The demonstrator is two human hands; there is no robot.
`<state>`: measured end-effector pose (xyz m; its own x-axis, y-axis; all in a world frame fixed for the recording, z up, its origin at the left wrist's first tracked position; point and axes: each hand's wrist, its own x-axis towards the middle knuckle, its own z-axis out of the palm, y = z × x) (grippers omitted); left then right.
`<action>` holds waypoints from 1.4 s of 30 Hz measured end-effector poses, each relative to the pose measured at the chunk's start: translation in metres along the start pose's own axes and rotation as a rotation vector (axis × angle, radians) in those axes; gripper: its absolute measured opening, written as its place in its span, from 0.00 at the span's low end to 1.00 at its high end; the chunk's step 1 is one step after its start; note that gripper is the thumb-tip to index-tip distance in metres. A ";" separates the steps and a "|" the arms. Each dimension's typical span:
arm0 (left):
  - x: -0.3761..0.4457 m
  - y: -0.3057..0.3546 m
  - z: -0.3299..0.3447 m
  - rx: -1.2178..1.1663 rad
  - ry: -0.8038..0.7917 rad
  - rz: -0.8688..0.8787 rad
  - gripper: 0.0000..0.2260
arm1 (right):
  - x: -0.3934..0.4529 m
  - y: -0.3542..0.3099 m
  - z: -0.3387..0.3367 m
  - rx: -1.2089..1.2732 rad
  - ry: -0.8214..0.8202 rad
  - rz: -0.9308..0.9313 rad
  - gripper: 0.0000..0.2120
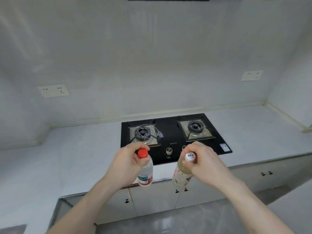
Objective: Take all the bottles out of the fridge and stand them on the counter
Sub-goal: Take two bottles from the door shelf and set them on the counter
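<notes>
Head view: our left hand (pixel 125 163) grasps a red-capped clear-water bottle (pixel 145 173), our right hand (pixel 201 163) grasps a white-capped pale-drink bottle (pixel 181 174); label writing unreadable.

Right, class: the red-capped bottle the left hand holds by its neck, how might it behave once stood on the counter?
The red-capped bottle is tall and narrow, so probably tippy if nudged. Its clear plastic body likely flexes under a squeeze. Round sides suggest it would roll if it fell on the counter. The left hand grips near the cap.
</notes>
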<state>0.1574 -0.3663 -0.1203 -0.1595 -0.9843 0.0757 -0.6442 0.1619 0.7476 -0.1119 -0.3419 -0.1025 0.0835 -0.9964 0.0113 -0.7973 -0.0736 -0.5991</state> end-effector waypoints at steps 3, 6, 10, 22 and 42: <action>-0.011 -0.037 -0.044 -0.015 0.070 -0.072 0.14 | 0.027 -0.043 0.035 -0.010 -0.047 -0.069 0.09; -0.026 -0.075 -0.084 -0.001 0.142 -0.143 0.13 | 0.051 -0.089 0.073 -0.025 -0.110 -0.138 0.08; -0.048 -0.119 -0.129 0.006 0.206 -0.236 0.12 | 0.075 -0.141 0.119 -0.009 -0.199 -0.225 0.08; -0.114 -0.207 -0.200 0.047 0.422 -0.528 0.10 | 0.129 -0.248 0.223 -0.047 -0.405 -0.493 0.06; -0.089 -0.301 -0.263 0.104 0.746 -0.891 0.10 | 0.269 -0.365 0.345 -0.107 -0.710 -0.852 0.07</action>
<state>0.5624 -0.3461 -0.1788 0.8372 -0.5442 -0.0541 -0.3701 -0.6367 0.6764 0.4077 -0.5687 -0.1568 0.9238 -0.3709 -0.0953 -0.3608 -0.7597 -0.5410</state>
